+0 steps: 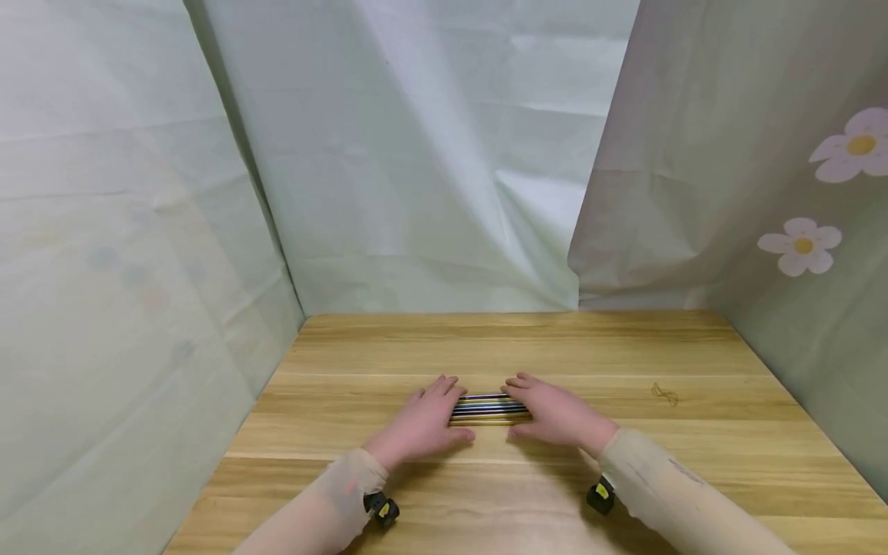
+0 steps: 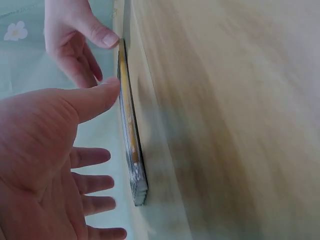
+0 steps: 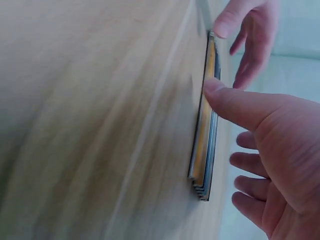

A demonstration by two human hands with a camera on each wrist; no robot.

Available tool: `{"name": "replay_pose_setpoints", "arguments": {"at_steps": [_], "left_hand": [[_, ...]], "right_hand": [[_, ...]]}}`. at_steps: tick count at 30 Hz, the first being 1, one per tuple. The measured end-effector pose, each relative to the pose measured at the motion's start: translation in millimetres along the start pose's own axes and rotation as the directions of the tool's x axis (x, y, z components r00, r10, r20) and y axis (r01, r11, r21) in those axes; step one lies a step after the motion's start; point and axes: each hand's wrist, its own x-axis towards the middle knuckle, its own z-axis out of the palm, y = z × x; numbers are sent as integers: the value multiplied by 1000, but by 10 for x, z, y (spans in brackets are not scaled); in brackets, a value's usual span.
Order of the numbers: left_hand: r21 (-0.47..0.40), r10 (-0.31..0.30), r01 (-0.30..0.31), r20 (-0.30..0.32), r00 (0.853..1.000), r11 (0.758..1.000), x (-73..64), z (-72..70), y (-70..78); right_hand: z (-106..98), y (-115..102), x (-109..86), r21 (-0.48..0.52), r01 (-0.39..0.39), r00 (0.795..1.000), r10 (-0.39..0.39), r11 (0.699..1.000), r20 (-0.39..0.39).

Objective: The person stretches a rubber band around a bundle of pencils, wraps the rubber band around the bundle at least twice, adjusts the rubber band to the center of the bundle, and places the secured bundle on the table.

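Several pencils [image 1: 489, 410], with yellow, blue and dark sides, lie side by side on the wooden table. At their left end, my left hand [image 1: 425, 420] has its fingers straight over the far side and its thumb at the near side. My right hand [image 1: 555, 412] mirrors this at the right end. Both wrist views show the pencils [image 2: 131, 130] edge-on, with the thumb tip of the left hand [image 2: 50, 155] close beside them. The thumb of the right hand [image 3: 280, 145] overlaps them in the right wrist view. Whether the fingers touch them is hard to tell.
A thin yellowish rubber band [image 1: 664, 395] lies twisted on the table [image 1: 513, 347], to the right of the right hand. Pale cloth walls [image 1: 430, 193] stand behind and on both sides, the right one printed with white flowers [image 1: 801, 247].
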Motion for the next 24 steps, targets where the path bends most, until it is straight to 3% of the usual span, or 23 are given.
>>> {"name": "replay_pose_setpoints", "arguments": {"at_steps": [9,17,24], "left_hand": [[76,50,-51,11,999,996,132,27,15],[66,33,-36,45,998,997,218,-3,30],[109,38,-44,59,998,993,343,-2,2]], "right_hand": [[-21,-34,152,-37,19,1000,-18,999,26],[-62,0,194,-43,26,998,-24,999,51],[-52,52,198,-21,18,999,-17,1000,43]]}}
